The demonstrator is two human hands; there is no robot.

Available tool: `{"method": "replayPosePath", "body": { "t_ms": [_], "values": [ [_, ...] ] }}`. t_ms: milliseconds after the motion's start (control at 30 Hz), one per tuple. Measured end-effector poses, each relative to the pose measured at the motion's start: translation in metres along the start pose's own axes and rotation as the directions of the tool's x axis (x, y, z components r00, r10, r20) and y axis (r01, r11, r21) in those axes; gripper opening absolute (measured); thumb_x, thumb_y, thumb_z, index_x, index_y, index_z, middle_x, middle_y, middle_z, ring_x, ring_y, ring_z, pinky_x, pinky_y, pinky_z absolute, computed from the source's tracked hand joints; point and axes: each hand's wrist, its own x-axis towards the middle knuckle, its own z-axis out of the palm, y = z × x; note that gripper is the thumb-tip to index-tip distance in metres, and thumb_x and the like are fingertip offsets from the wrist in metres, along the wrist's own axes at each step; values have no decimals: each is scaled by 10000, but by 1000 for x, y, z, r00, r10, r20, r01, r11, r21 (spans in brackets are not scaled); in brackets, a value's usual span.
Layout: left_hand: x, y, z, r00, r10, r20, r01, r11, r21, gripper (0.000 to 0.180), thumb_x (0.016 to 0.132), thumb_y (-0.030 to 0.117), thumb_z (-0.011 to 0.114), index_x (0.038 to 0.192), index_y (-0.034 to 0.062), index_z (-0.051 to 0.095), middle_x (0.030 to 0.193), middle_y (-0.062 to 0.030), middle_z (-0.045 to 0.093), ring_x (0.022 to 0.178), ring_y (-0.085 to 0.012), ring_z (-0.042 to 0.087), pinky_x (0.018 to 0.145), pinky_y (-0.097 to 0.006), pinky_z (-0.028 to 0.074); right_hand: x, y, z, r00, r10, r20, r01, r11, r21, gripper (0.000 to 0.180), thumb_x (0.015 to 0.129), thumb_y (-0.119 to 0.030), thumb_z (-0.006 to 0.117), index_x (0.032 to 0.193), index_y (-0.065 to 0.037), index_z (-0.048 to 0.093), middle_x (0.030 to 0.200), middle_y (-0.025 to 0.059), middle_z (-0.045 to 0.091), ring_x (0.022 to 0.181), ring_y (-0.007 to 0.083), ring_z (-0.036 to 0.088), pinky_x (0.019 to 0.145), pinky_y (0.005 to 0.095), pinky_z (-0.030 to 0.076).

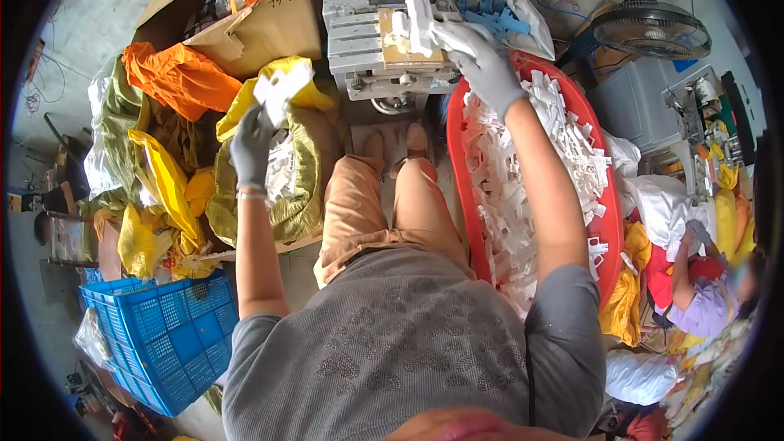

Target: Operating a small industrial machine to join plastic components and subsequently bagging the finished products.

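My left hand (251,151), in a grey glove, grips a white plastic part (284,86) above a green woven sack (317,184). More white pieces (282,170) lie inside that sack. Further right, my right hand (488,69), also gloved, reaches to the grey metal machine (345,28). Its fingers are closed on a white plastic part (420,24) over a tan block on the machine bed. Whether the right hand holds one piece or more is hard to make out.
A long red tub (459,163) full of white plastic pieces (518,188) stands at my right. Left are a cardboard box (282,28), an orange cloth (184,82), yellow bags (167,188) and a blue crate (175,335). A fan (651,30) and another person (702,306) are at right.
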Motion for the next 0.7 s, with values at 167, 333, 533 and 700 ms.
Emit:
{"method": "replayPosePath", "body": {
  "t_ms": [167,333,533,700],
  "values": [
    [-76,-102,-45,980,-196,23,193,978,75,306,874,247,562,1095,45,626,1024,-125,663,913,-212,639,818,-293,478,15,-1,8,975,34,220,-7,992,-123,393,843,-91,574,1225,-181,549,1205,103,522,1075,301,530,921,345,429],
    [-93,-108,-17,968,-198,154,196,980,33,259,891,219,571,1047,27,650,1008,-106,675,899,-183,637,815,-289,475,17,22,-1,954,-117,275,170,969,-177,394,887,-132,519,1281,-129,493,1248,144,499,1171,291,469,1003,342,357],
    [-97,-71,16,928,-112,356,143,988,-63,261,924,193,530,1089,18,633,1032,-72,668,937,-154,623,827,-276,476,-95,45,-47,853,460,246,-392,876,-279,388,902,-286,526,1206,-45,527,1143,156,580,1008,271,575,826,367,465],
    [-97,-63,51,846,-67,528,126,989,-77,281,927,187,528,1107,-14,607,1050,-88,643,965,-136,584,855,-270,459,-337,102,-27,626,481,614,-428,870,-246,439,847,-260,549,1270,-149,506,1082,169,592,980,292,588,879,377,463]
  ]
}}
